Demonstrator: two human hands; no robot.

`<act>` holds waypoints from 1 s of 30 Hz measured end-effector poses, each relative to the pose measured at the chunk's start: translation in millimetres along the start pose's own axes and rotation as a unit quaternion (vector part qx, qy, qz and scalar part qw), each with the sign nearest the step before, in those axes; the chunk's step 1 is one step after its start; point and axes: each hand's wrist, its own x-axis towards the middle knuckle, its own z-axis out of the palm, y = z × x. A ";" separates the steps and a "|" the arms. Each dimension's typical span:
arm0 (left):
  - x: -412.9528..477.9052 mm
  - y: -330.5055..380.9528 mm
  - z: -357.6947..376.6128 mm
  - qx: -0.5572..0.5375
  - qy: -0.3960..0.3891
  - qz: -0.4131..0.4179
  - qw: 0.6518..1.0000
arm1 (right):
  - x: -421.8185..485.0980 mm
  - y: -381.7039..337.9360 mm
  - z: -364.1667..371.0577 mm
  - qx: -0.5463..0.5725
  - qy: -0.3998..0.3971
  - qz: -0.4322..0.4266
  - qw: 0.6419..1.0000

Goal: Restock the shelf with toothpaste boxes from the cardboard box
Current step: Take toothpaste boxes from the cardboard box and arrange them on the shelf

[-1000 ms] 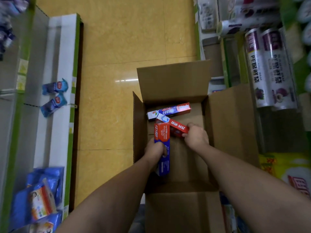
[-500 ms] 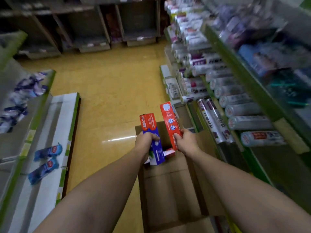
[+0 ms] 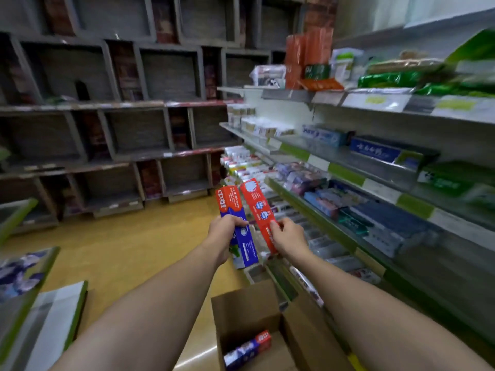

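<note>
Above the open brown cardboard box (image 3: 241, 309), the left hand (image 3: 223, 236) gripped a red-and-blue toothpaste carton (image 3: 227, 204) and the right hand (image 3: 288, 238) pinched a red toothpaste carton (image 3: 257, 207). Both stood upright, the right one nearer the green-edged metal shelf (image 3: 321, 223).

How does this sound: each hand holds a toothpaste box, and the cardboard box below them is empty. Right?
Not quite. In the head view the cardboard box is not empty: one toothpaste box lies inside it. The rest holds: the left hand grips a red-and-blue box, the right hand a red box.
</note>
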 end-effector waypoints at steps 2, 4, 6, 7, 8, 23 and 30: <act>-15.1 21.6 -0.7 -0.013 -0.023 0.031 0.999 | -14.4 -20.3 -14.3 0.043 0.029 -0.002 0.999; -29.4 40.0 -1.3 -0.031 -0.044 0.051 0.997 | -32.4 -37.3 -30.2 0.049 0.050 -0.012 0.997; -44.2 55.4 -0.1 -0.048 -0.063 0.068 0.995 | -47.5 -46.7 -45.4 0.056 0.080 -0.027 0.995; -50.5 62.2 1.7 -0.055 -0.071 0.078 0.993 | -54.3 -49.7 -53.8 0.062 0.092 -0.029 0.993; -56.5 68.0 3.5 -0.061 -0.080 0.086 0.991 | -60.4 -51.9 -62.3 0.071 0.103 -0.029 0.992; -176.6 122.6 91.3 -0.110 -0.274 0.090 0.951 | -198.3 -79.5 -225.5 0.515 0.064 0.065 0.852; -242.4 112.4 156.7 -0.121 -0.331 0.068 0.933 | -275.8 -70.4 -316.7 0.580 0.116 -0.050 0.805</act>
